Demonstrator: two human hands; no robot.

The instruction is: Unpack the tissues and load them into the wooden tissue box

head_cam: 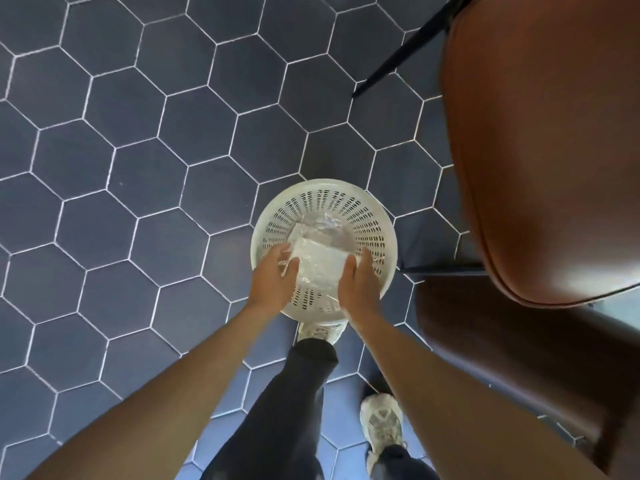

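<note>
A clear plastic wrapper (320, 259), crumpled and shiny, hangs over the mouth of a round white perforated waste basket (381, 216) on the floor. My left hand (272, 280) grips the wrapper's left edge and my right hand (358, 282) presses against its right edge, both above the basket's near rim. More crumpled clear plastic lies deeper in the basket. The wooden tissue box and the tissues are not in view.
A brown leather chair (540, 150) with black legs stands close on the right of the basket. The floor is dark blue hexagon tile (138, 168). My legs in dark trousers and pale sneakers (381, 424) stand just behind the basket.
</note>
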